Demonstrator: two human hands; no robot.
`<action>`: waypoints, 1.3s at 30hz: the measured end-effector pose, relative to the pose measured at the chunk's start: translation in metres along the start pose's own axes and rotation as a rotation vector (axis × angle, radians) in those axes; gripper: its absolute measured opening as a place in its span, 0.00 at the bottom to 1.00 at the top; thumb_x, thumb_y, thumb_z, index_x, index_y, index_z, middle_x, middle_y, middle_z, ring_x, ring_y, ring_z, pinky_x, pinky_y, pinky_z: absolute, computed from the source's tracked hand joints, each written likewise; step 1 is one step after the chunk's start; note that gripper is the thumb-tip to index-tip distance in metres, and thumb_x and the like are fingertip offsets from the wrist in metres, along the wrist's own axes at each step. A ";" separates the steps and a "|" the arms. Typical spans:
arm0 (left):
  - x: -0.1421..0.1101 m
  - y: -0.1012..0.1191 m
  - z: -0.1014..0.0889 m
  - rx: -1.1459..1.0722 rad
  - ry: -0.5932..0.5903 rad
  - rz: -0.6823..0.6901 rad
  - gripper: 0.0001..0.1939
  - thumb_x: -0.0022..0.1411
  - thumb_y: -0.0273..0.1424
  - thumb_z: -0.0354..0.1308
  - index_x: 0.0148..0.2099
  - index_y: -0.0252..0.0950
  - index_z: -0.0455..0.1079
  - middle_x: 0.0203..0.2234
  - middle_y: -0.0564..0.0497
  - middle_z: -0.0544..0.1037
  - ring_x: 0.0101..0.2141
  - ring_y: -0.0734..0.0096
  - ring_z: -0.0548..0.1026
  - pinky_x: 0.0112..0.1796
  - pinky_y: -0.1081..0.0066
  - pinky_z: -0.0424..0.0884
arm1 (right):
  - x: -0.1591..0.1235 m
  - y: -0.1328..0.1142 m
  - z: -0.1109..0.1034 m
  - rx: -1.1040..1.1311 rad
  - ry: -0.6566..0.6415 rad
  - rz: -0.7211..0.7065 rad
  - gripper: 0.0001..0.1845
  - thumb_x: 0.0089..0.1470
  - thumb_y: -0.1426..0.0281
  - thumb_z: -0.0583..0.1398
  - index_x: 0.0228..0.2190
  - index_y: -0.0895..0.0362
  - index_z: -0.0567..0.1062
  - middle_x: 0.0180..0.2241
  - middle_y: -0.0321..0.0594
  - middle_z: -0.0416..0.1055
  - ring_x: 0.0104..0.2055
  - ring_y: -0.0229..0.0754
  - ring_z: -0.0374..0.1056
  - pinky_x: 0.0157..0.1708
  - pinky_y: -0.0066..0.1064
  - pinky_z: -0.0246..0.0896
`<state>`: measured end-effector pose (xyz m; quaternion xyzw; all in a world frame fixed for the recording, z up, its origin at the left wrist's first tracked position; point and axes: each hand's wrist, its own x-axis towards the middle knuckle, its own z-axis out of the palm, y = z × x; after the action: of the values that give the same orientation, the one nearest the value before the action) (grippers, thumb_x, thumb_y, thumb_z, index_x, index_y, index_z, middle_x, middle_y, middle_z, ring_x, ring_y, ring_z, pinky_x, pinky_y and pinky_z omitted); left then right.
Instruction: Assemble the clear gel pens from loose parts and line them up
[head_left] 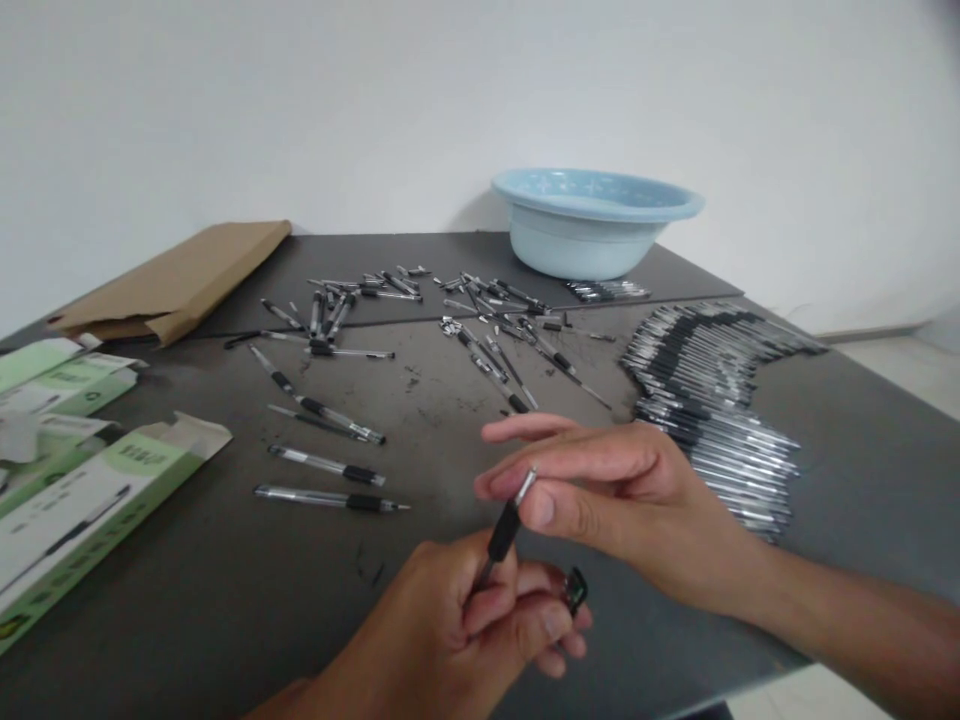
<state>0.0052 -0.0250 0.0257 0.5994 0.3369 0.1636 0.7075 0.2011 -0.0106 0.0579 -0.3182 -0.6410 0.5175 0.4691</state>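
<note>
My left hand [472,625] is closed around the lower part of a pen [504,530] with a black grip, held upright over the near edge of the dark table [420,400]. A small black piece [575,590] sits by its fingertips. My right hand [600,490] pinches the pen's silver tip between thumb and forefinger. Loose pens [330,468] lie on the table just beyond my hands.
A long row of finished pens [705,390] fans along the right side. Scattered pen parts [480,320] lie mid-table before a light blue basin [592,225]. Green-and-white pen boxes [82,490] and a brown cardboard box [180,275] sit at the left.
</note>
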 end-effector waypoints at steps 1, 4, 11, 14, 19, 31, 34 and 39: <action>0.000 0.000 0.000 0.027 -0.024 -0.002 0.11 0.71 0.34 0.58 0.35 0.36 0.72 0.38 0.46 0.87 0.36 0.62 0.86 0.39 0.69 0.80 | 0.001 0.000 0.000 -0.003 -0.002 -0.013 0.13 0.61 0.71 0.69 0.44 0.40 0.86 0.43 0.34 0.86 0.58 0.44 0.76 0.65 0.44 0.67; -0.001 0.000 -0.001 0.035 -0.041 -0.013 0.13 0.71 0.35 0.58 0.34 0.36 0.72 0.39 0.46 0.87 0.38 0.62 0.86 0.40 0.69 0.80 | 0.002 -0.001 0.001 0.032 -0.006 -0.024 0.14 0.58 0.72 0.71 0.42 0.40 0.86 0.40 0.32 0.86 0.52 0.43 0.80 0.62 0.43 0.70; 0.000 -0.002 0.001 -0.098 -0.069 -0.049 0.13 0.70 0.38 0.61 0.34 0.35 0.70 0.37 0.43 0.86 0.37 0.61 0.86 0.39 0.68 0.80 | -0.002 -0.003 0.003 0.063 -0.040 0.085 0.12 0.65 0.66 0.65 0.49 0.46 0.85 0.51 0.38 0.83 0.58 0.44 0.77 0.56 0.36 0.75; 0.001 -0.002 0.002 -0.184 -0.013 -0.054 0.17 0.66 0.38 0.64 0.31 0.38 0.62 0.36 0.43 0.86 0.37 0.62 0.85 0.39 0.69 0.80 | 0.000 -0.003 0.002 0.059 -0.001 0.103 0.10 0.62 0.67 0.68 0.45 0.47 0.87 0.48 0.37 0.85 0.56 0.41 0.78 0.56 0.29 0.74; 0.004 -0.005 0.002 -0.176 -0.010 -0.067 0.22 0.65 0.39 0.65 0.28 0.39 0.56 0.35 0.42 0.85 0.36 0.60 0.85 0.39 0.67 0.79 | 0.003 -0.001 0.002 0.066 0.083 0.125 0.08 0.57 0.67 0.72 0.40 0.46 0.88 0.45 0.35 0.86 0.49 0.35 0.81 0.50 0.19 0.73; 0.005 -0.007 0.003 -0.338 -0.028 -0.039 0.28 0.63 0.44 0.70 0.27 0.38 0.54 0.35 0.45 0.84 0.34 0.69 0.83 0.35 0.73 0.78 | 0.002 0.002 -0.001 0.020 0.038 0.145 0.09 0.62 0.65 0.69 0.44 0.42 0.87 0.46 0.30 0.85 0.48 0.34 0.81 0.50 0.18 0.74; 0.005 -0.005 0.004 -0.359 -0.016 -0.054 0.28 0.63 0.43 0.70 0.27 0.38 0.53 0.35 0.46 0.83 0.34 0.70 0.83 0.35 0.73 0.78 | 0.004 -0.001 -0.001 -0.003 0.057 0.130 0.08 0.60 0.65 0.70 0.42 0.42 0.87 0.45 0.30 0.85 0.48 0.34 0.81 0.50 0.19 0.74; 0.003 -0.005 0.003 -0.367 -0.034 -0.071 0.24 0.65 0.39 0.70 0.29 0.37 0.57 0.35 0.47 0.83 0.35 0.70 0.83 0.35 0.74 0.80 | 0.004 -0.001 0.001 -0.008 0.060 0.154 0.07 0.59 0.64 0.70 0.40 0.43 0.88 0.44 0.32 0.86 0.47 0.37 0.82 0.49 0.23 0.76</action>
<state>0.0089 -0.0263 0.0204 0.4505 0.3105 0.1870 0.8159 0.1986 -0.0076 0.0598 -0.3837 -0.6023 0.5396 0.4459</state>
